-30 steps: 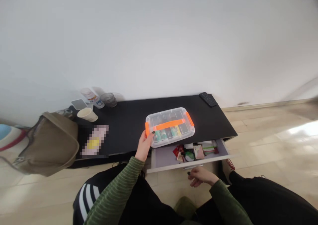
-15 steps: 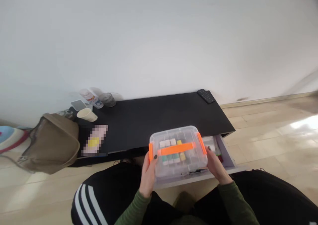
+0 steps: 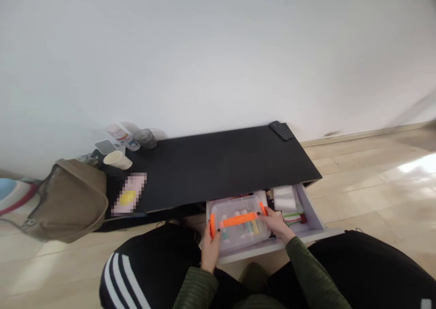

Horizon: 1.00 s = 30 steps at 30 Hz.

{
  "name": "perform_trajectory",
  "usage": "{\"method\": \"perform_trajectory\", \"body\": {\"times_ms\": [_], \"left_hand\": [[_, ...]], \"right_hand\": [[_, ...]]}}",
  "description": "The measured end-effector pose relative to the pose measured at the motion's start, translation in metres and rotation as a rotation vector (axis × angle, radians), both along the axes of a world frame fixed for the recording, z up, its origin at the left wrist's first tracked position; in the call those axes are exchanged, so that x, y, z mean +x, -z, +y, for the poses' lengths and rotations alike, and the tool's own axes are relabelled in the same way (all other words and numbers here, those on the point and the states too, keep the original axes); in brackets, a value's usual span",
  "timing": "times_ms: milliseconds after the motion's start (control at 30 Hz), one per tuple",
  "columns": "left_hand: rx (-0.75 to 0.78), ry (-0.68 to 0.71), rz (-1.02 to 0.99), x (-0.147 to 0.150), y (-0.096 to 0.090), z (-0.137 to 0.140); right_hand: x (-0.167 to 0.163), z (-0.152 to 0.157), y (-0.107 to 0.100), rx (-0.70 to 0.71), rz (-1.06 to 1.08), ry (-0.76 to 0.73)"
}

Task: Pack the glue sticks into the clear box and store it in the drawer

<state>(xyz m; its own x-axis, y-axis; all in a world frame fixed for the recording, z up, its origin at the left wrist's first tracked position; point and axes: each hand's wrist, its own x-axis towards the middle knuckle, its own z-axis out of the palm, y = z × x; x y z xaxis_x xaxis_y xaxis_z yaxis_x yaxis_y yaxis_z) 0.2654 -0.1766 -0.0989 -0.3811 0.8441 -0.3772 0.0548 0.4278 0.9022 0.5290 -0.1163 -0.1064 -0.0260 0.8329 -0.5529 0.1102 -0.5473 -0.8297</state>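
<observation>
A clear plastic storage box (image 3: 238,243) with an orange handle and orange side latches sits low in the left part of the pulled-out drawer (image 3: 315,220). Several small bottles with white, green and yellow parts show through its lid. My left hand (image 3: 210,247) grips the box at its left latch, thumb on top. My right hand (image 3: 275,222) holds its right side near the other latch. Right of the box in the drawer lie a white packet (image 3: 285,198) and some green, white and red items (image 3: 293,218).
The black desk top (image 3: 218,163) carries a keyboard (image 3: 281,131) at the back right. At its left are a paper cup (image 3: 117,160), a glass (image 3: 146,138), a spray can (image 3: 122,137) and a blurred pink item (image 3: 130,194). A brown bag (image 3: 73,200) hangs beside the desk's left end.
Both hands have lowered the box into the drawer, tilting it slightly. My right hand has moved left with it, and more of the drawer's contents now show on the right.
</observation>
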Motion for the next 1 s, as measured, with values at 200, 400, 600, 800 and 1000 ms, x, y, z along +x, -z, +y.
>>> {"method": "perform_trajectory", "body": {"times_ms": [200, 400, 600, 800, 1000], "left_hand": [[0.104, 0.112, 0.127, 0.001, 0.001, 0.002], [0.085, 0.412, 0.15, 0.036, -0.023, -0.026], [-0.155, 0.811, 0.009, 0.066, -0.031, -0.051], [-0.088, 0.778, 0.204, 0.068, -0.039, -0.036], [-0.089, 0.706, 0.266, 0.071, -0.037, -0.006]], "right_hand": [[-0.023, 0.03, 0.019, 0.116, -0.239, -0.06], [-0.02, 0.031, 0.023, 0.119, -0.279, -0.096], [-0.003, 0.008, -0.008, 0.193, -0.05, 0.042], [-0.006, -0.013, -0.048, 0.16, 0.309, 0.125], [-0.02, -0.018, -0.057, 0.208, 0.412, 0.231]]}}
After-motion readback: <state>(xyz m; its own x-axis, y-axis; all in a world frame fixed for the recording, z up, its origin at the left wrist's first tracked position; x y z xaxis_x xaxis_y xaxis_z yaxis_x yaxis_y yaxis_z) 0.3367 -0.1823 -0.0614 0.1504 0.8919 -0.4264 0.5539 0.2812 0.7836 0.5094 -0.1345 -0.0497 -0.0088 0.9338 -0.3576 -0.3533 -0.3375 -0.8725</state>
